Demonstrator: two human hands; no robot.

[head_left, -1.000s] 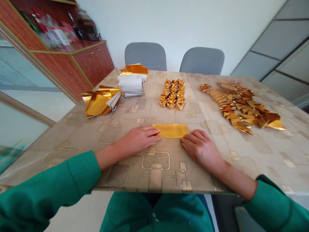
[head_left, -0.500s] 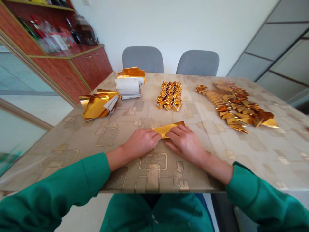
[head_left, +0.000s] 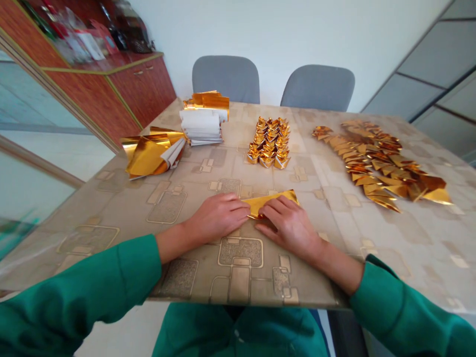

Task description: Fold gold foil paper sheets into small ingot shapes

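A sheet of gold foil paper [head_left: 256,202], folded into a narrow strip, lies on the table in front of me at a slight slant. My left hand [head_left: 221,213] is closed over its left end, fingers bent and pressed together, hiding that end. On the strip's right half rests my right hand [head_left: 288,222], its fingers curled over the near edge and the thumb held lower, close to the tabletop. Beyond the strip, folded gold foil pieces [head_left: 268,141] stand packed in short rows. The underside of the strip is hidden.
Gold sheets [head_left: 148,154] lie fanned at the left, beside a stack of white-backed paper [head_left: 201,128]. Many pointed gold folds [head_left: 375,161] spread across the right of the patterned table [head_left: 178,277]. Two grey chairs [head_left: 225,79] stand behind, with a wooden cabinet [head_left: 143,89] at back left.
The view has shifted a little, so the table and piles sit differently in it. Both hands stay on the gold strip; my right thumb shows more apart from the fingers.
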